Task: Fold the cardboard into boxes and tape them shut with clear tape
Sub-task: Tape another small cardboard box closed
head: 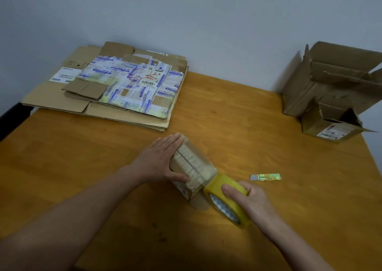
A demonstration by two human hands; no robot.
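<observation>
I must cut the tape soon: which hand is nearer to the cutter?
Right. The right hand, gripping the tape roll, is close beside the cutter; the left hand presses the box farther left.

Open tabletop point(227, 113) between cardboard stack point(51, 97), boxes point(310, 86)

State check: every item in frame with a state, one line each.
taped box: flaps closed, tape over seam, left hand pressing on it
tape roll: gripped by right hand, strip running to the box
cutter: lying loose, untouched
cardboard stack: flat, unfolded
large box: flaps open
labelled box: flaps open
</observation>
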